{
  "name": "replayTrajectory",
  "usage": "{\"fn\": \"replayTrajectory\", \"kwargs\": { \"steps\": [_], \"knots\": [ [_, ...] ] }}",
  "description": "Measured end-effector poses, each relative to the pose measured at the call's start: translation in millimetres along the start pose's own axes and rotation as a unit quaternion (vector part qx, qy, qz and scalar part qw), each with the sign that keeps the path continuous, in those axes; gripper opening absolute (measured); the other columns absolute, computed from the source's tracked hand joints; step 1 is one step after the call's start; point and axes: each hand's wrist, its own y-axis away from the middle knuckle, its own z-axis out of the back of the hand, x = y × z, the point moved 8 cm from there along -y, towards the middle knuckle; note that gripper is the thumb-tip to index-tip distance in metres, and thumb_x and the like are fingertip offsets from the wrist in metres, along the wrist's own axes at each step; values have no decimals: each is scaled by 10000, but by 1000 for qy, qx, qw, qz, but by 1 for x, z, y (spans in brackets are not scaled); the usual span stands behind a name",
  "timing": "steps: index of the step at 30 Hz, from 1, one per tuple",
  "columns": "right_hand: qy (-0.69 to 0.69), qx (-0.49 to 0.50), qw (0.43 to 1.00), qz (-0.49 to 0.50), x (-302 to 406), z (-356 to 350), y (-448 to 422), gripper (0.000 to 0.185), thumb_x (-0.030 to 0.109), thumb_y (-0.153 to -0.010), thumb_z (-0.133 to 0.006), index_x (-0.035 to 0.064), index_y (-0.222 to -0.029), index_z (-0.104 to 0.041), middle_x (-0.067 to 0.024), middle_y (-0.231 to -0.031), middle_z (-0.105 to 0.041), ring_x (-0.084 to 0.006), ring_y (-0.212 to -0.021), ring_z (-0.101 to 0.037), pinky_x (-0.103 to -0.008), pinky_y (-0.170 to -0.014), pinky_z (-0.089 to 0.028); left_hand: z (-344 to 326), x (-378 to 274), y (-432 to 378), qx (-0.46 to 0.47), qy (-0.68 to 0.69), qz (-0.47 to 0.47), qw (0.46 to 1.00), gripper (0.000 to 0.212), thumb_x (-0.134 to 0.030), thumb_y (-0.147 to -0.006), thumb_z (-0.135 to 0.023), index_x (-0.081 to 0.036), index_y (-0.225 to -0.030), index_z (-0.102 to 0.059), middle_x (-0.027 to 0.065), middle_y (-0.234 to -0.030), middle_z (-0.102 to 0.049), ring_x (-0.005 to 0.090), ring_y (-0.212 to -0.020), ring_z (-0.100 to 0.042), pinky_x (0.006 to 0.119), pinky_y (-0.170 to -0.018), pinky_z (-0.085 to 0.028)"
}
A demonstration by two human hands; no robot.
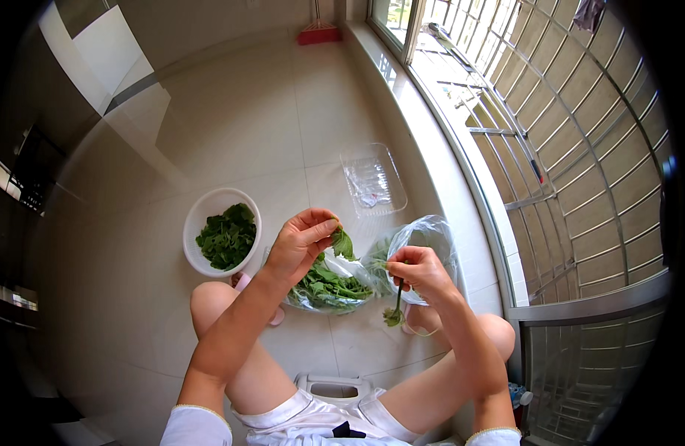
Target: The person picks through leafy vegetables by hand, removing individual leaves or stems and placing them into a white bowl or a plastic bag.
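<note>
Between its thumb and fingers my left hand [303,240] pinches a green leaf [343,244], which hangs down. My right hand [423,273] grips a thin leafy stem [398,301]; the leafy end droops below the fist. Beneath and between the hands, a clear plastic bag of leafy greens [331,284] lies open on the floor. A second clear plastic bag [426,237] stands partly behind my right hand, with some greenery showing through. To the left, picked green leaves [228,237] sit in a white plastic basket [190,245].
A clear plastic tray [376,178] rests on the tiled floor [236,122] near the window ledge [426,145]. Metal window bars [576,139] run along the right. A red broom [319,34] stands at the far wall. A stool [334,384] is beneath me, between my legs.
</note>
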Motion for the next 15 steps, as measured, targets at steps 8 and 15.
{"fn": "replayTrajectory", "kwargs": {
  "steps": [8,15],
  "knots": [
    [96,-179,975,88,-1,90,-3,60,32,-687,-552,-4,-708,-595,-15,-551,-547,-62,-478,-500,-192,-411,-390,0,-1,0,-24,-117,-11,993,51,-49,-782,-529,-59,-828,-548,62,-812,-591,86,-708,-541,208,-616,-452],
    [324,-285,890,149,-7,119,-13,99,10,-675,-531,3,-673,-630,-58,-564,-567,-80,-489,-528,-226,-451,-412,2,27,-3,-47,-180,38,982,79,-121,-776,-549,-70,-833,-528,39,-787,-594,95,-703,-546,215,-575,-430]
  ]
}}
